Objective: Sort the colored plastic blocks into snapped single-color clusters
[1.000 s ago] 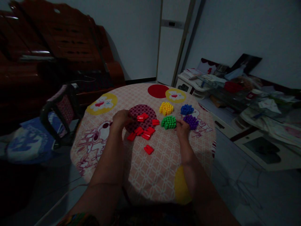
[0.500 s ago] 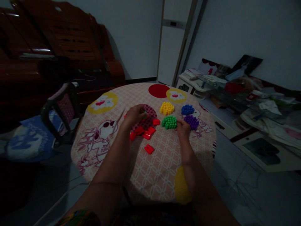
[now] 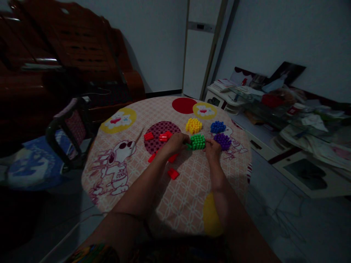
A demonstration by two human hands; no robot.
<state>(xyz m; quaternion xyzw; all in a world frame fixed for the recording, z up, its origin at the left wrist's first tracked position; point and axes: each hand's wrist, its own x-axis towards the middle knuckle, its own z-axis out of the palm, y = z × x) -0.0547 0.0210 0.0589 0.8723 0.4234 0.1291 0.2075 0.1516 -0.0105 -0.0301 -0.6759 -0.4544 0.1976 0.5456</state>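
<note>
A cluster of green plastic toy blocks (image 3: 197, 142) with rounded knobs stands on the round table. At its left side, my left hand (image 3: 177, 142) is closed in a pinch on a small green block (image 3: 189, 146). My right hand (image 3: 213, 149) has its fingers pressed together at the cluster's right edge, steadying it. Red blocks (image 3: 165, 136) lie scattered around and under my left forearm, some partly hidden. One red block (image 3: 173, 173) lies nearer to me. Close to my right hand is a purple block cluster (image 3: 222, 141).
Yellow (image 3: 193, 125) and blue block clusters (image 3: 218, 127) stand behind the green one. A patterned cloth (image 3: 186, 204) covers the table. A chair (image 3: 68, 128) stands at the left, and a cluttered white cabinet (image 3: 263, 149) along the right wall.
My left hand has moved right, from over the red blocks to the green cluster, carrying the small green block. My right hand has stayed at the cluster's right edge.
</note>
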